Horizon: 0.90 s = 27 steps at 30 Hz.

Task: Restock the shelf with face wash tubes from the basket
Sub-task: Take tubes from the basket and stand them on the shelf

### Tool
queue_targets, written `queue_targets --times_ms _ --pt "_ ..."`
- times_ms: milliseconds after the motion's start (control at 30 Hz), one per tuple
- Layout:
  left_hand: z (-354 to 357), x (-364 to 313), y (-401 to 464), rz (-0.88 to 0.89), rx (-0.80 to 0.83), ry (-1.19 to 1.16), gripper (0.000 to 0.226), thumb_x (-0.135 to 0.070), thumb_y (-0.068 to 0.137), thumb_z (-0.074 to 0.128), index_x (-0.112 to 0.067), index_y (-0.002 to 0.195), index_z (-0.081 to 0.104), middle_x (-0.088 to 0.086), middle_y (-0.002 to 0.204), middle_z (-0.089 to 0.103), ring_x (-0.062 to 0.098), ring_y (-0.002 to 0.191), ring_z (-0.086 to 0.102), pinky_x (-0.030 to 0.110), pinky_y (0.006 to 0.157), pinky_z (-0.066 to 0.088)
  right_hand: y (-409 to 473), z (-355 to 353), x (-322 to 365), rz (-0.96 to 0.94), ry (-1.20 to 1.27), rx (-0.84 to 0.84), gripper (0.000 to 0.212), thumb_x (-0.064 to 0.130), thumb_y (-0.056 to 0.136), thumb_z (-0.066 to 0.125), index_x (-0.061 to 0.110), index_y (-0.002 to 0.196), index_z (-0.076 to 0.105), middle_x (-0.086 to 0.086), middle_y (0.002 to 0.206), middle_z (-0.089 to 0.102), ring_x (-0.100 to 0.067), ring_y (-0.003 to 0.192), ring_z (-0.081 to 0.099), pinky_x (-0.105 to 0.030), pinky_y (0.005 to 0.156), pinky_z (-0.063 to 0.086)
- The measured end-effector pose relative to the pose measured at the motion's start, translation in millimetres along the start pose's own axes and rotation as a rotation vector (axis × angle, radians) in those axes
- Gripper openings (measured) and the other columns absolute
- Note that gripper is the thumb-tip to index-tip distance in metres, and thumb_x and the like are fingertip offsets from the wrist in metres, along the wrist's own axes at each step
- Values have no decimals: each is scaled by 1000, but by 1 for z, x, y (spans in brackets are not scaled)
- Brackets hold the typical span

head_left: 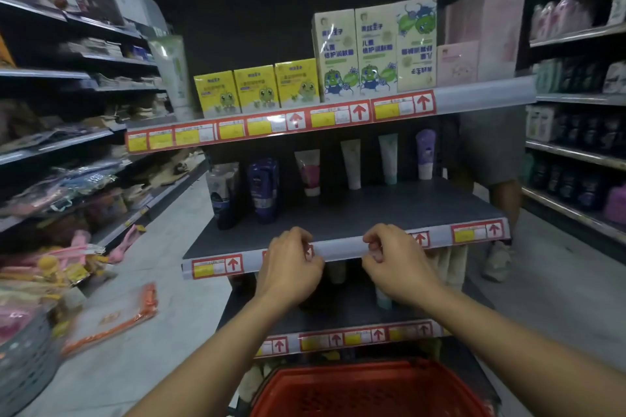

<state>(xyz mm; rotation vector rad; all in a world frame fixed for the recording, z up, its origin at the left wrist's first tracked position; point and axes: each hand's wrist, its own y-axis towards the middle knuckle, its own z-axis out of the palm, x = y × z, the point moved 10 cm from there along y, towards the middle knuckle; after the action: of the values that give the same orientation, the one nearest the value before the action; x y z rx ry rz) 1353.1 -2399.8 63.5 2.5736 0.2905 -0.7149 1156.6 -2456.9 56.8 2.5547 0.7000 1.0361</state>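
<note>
both hands, left hand (290, 264) and right hand (394, 262), curled in a closed grip on the shelf (342, 213) front strip, no tube held. tubes (352, 162) stand at back; red basket (369, 389) below, contents unseen. next, likely reach down.

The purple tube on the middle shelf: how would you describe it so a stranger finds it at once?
Find the dark middle shelf, under the row of yellow and green boxes. Tubes stand along its back. The purple tube is the rightmost, beside a pale teal tube, and the only lilac one.
</note>
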Motion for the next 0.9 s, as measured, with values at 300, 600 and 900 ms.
queue_targets --times_ms 300,600,900 --pt "68 4 -26 -11 92 -20 31 -29 87 72 -29 116 60 -10 111 63 11 105 61 34 87 56 -40 31 -63 85 -27 79 21 31 90 66 29 111 60 11 100 56 -6 88 58 -30 78 55" --pt "146 48 -52 -61 250 20 31 -32 86 66 -28 116 61 -7 114 64 16 110 59 37 92 53 -73 107 -111 124 -112 239 15 30 88 63 30 101 55 11 94 49 -9 83 49 -28 71 40" --pt "225 115 -84 -182 411 -10 20 -24 83 66 -24 103 65 -4 99 69 21 99 65 30 84 50 -119 196 -174 277 -90 467 10 25 84 62 27 88 53 1 93 60 -21 82 60 -32 70 46"
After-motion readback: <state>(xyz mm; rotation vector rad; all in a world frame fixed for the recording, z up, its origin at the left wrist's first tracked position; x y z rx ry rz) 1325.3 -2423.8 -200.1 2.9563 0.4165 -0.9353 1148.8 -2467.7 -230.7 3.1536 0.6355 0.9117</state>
